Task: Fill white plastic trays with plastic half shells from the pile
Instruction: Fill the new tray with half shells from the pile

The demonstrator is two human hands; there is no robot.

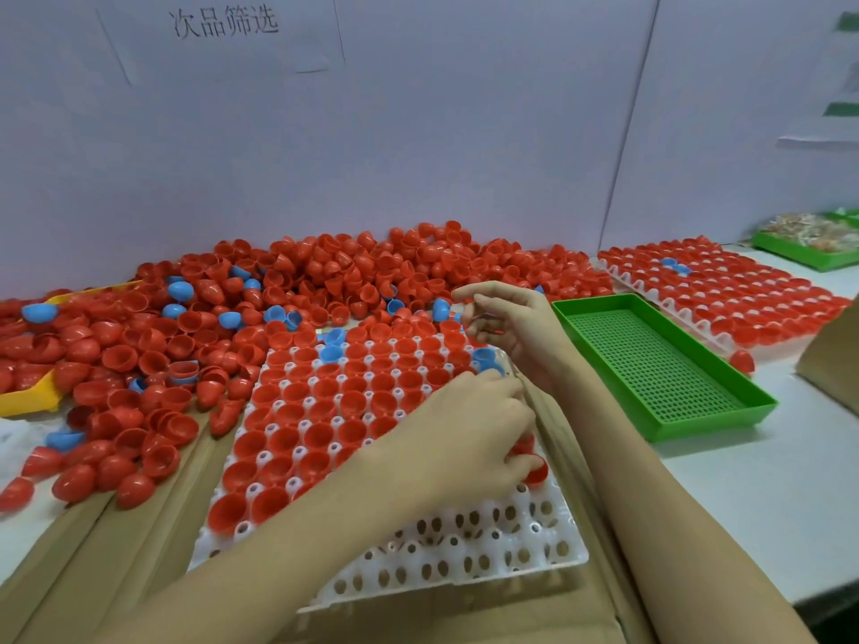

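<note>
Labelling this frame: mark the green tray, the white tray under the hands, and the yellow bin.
green tray (pixel 650 364), head view, on its perforated floor
white tray (pixel 465 550), head view, on its empty near cups
yellow bin (pixel 28 397), head view, on its near wall

Light: bright, even, from overhead; colours well saturated.
Shadows: soft and faint beneath my forearms and along the green tray (pixel 660 364).
Glare: small highlights on the red shells (pixel 325 267).
Blur: slight softness on my right hand (pixel 506 327).
Distortion: wide-angle bending at the edges; wall (pixel 418 132) seams lean.
</note>
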